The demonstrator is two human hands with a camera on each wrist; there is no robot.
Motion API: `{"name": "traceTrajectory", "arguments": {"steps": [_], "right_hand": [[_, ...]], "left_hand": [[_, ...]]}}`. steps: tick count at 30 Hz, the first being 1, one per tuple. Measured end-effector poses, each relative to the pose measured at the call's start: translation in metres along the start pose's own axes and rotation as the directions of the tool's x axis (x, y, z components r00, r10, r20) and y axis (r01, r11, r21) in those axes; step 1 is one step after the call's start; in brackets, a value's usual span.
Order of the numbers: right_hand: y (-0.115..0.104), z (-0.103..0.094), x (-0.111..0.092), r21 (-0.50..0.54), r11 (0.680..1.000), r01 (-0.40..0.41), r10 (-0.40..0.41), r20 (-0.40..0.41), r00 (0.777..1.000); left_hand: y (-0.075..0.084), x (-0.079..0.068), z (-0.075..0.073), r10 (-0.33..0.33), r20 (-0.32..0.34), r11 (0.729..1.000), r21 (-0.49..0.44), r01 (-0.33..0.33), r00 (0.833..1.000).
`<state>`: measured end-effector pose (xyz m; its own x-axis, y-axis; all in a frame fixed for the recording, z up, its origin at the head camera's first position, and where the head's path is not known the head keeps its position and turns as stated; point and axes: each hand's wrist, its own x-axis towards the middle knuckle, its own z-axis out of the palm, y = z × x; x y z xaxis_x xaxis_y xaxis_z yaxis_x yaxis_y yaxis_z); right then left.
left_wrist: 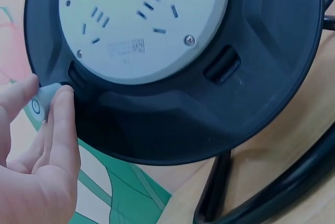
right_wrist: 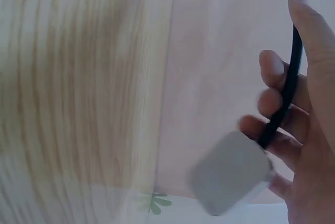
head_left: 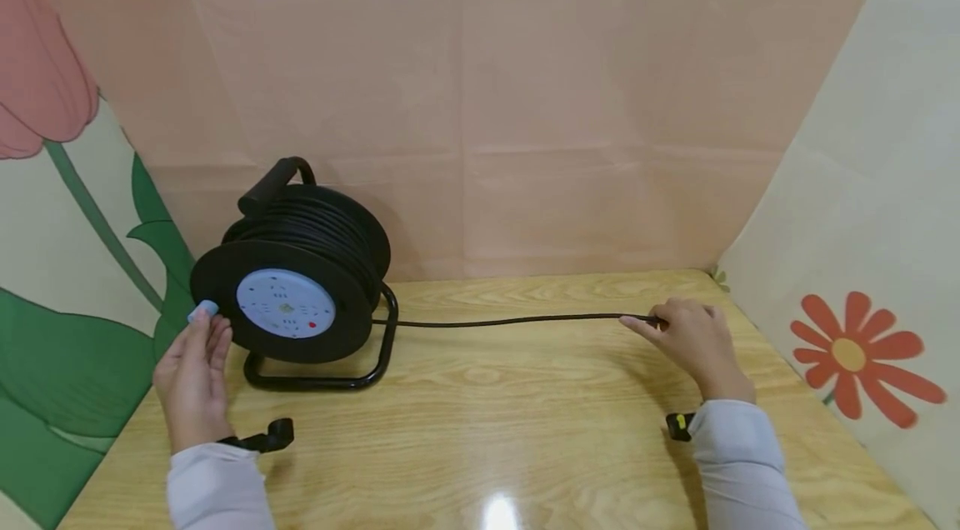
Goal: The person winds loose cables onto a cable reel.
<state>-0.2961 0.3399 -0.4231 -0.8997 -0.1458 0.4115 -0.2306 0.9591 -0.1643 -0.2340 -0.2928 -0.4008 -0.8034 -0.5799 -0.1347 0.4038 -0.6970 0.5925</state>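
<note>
A black cable reel (head_left: 337,222) stands at the left of the table, its front disc bearing a pale socket panel (head_left: 286,303). At the disc's left edge my left hand (head_left: 197,376) pinches a small light-grey crank knob (left_wrist: 46,100) between thumb and fingers. From the reel a black cable (head_left: 495,322) runs out to the right, nearly straight. My right hand (head_left: 693,342) grips its far end, with the fingers curled round it. In the right wrist view a whitish plug (right_wrist: 230,174) hangs at the cable's end, below the fingers; the head view hides it behind the hand.
The reel rests on a black tubular stand (head_left: 322,383) on the wood-grain table (head_left: 487,422). A pinkish backdrop (head_left: 540,122) rises behind. Flower-printed panels flank the table, with a red flower (head_left: 848,354) on the right one.
</note>
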Motion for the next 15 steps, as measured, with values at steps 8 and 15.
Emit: {"name": "traceTrajectory", "arguments": {"steps": [8,15], "right_hand": [[-0.005,0.005,0.0,0.004,0.996,-0.093,0.09,0.203,0.975],[-0.009,0.01,0.0,0.008,0.993,-0.117,0.111,0.243,0.964]], "left_hand": [[0.001,-0.005,0.01,0.052,0.008,0.999,-0.009,-0.052,0.999],[0.001,-0.012,0.02,0.116,0.033,0.993,-0.003,-0.116,0.993]]}}
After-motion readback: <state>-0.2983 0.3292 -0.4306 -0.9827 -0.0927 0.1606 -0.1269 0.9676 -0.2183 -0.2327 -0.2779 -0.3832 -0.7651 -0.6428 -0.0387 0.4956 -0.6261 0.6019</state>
